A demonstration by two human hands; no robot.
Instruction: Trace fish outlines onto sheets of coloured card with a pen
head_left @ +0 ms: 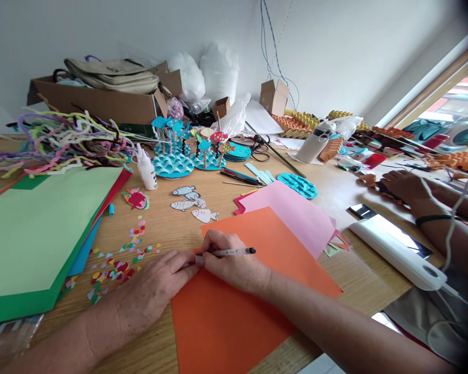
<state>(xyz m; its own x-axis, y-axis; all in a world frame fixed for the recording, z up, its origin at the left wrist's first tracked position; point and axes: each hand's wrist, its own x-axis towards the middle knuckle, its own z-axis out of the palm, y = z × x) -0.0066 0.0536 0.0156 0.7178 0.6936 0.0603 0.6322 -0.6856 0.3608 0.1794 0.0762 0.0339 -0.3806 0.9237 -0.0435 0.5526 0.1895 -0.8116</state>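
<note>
My right hand (pixel 234 265) is closed around a pen (pixel 234 252), its tip low over the upper left part of an orange sheet (pixel 237 322). My left hand (pixel 161 278) lies at the sheet's left edge, its fingertips pressed together on a small pale piece (pixel 198 258) that is mostly hidden between the hands. Just beyond are white paper fish (pixel 205 215) with drawn outlines. A red paper fish (pixel 136 199) lies farther left. Pink paper (pixel 288 213) lies partly under the orange sheet.
Left: green paper sheets (pixel 42 228), confetti (pixel 119 270), pipe cleaners (pixel 74 140). Behind: a glue bottle (pixel 146 169), blue fish decorations (pixel 173 165), pens (pixel 242 176), a cardboard box (pixel 97 104). Right: a white device (pixel 398 254), a phone (pixel 390 228), another person's hands (pixel 407 187).
</note>
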